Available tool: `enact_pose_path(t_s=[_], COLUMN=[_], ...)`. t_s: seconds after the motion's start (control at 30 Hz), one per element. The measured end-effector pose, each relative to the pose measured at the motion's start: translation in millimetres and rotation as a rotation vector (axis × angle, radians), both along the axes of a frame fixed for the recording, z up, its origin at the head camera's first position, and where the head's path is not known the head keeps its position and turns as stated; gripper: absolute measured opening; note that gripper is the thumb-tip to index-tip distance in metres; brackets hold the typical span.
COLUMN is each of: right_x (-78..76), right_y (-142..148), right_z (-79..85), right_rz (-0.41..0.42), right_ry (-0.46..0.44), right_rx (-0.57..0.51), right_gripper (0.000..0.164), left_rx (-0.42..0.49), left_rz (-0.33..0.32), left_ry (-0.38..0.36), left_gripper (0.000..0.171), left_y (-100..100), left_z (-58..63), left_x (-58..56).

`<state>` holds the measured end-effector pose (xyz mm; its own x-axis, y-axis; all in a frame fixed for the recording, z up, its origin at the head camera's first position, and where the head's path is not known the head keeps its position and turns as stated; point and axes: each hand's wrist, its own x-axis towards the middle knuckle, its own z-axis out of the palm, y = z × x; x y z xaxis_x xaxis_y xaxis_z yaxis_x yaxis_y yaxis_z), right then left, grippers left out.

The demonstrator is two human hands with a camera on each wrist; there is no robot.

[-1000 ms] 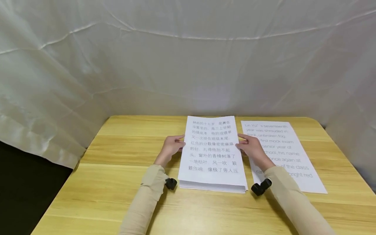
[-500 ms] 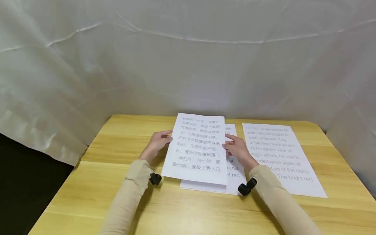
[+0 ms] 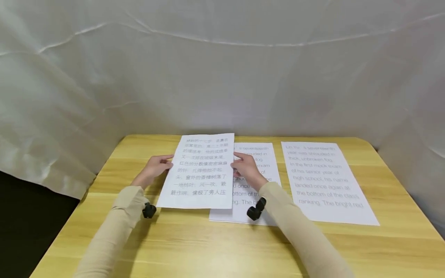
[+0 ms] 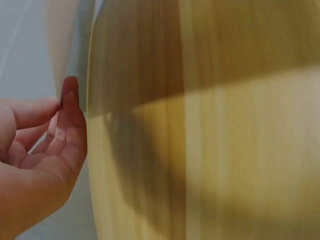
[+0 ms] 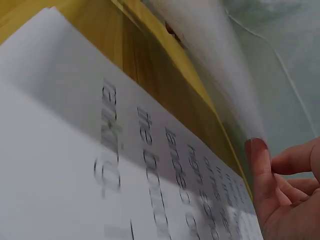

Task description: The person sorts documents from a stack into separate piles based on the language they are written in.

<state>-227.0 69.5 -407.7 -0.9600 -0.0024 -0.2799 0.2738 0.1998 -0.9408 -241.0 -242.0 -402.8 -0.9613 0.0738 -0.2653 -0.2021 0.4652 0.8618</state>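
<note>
Right now, you hold the sheet [image 3: 198, 173] of Chinese print up off the table [image 3: 194, 239], its right side overlapping the pile [image 3: 262, 158] of English print. Your left hand [image 3: 152, 170] pinches the left edge and your right hand [image 3: 247, 169] the right edge, so the grip is narrow on both sides. A lone page [image 3: 330, 185] of English text lies apart, to the right of the pile.

The likeliest trouble is a crease: if your hands draw together, the paper could buckle, and if they pull apart too hard, it could slip or tear. Should one hand let go first, that side would probably droop and the sheet swing askew. Your right sleeve [image 3: 295, 224] passes over the pile and, carried too low, might drag its top paper out of line.

The sheet covers the pile's left part, and your right hand and sleeve hide more print. You may have one sheet or several; I can't tell. From the left wrist, the paper is barely distinguishable; from the right wrist, it is a blurred pale band.
</note>
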Motion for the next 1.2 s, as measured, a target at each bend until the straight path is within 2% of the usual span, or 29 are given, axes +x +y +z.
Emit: enact_pose_path(t_s=[0.17,0.33,0.5,0.67,0.93,1.2], right_x=[-3.1,-0.5,2.6,-1.4,-8.3,-8.9], right_y=[-23.2,-46.1,-67.0,-84.3,-94.4,-96.5], right_z=[-2.8,-8.7,-12.2,-12.9,-6.9,-3.8], right_rz=[0.013,0.046,0.067,0.103,0.116,0.195], right_ry=[0.001,0.025,0.040,0.036,0.008,0.007], right_rx=[-0.018,0.027,0.069,0.077,0.066,0.076], right_gripper=[0.060,0.063,0.062,0.060,0.061,0.062], left_rx=[-0.044,-0.095,-0.109,-0.121,-0.161,-0.180], left_rz=[0.013,0.011,0.019,0.043,0.081,0.110], left_ry=[-0.002,-0.015,-0.035,-0.047,-0.065,-0.072], left_gripper=[0.048,0.049,0.049,0.049,0.049,0.048], left_y=[-20.4,-36.0,-51.0,-66.3,-72.0,-72.6], left_z=[-0.8,-2.9,-6.1,-9.1,-9.6,-9.8], left_x=[0.9,2.0,5.0,6.3,5.3,6.5])
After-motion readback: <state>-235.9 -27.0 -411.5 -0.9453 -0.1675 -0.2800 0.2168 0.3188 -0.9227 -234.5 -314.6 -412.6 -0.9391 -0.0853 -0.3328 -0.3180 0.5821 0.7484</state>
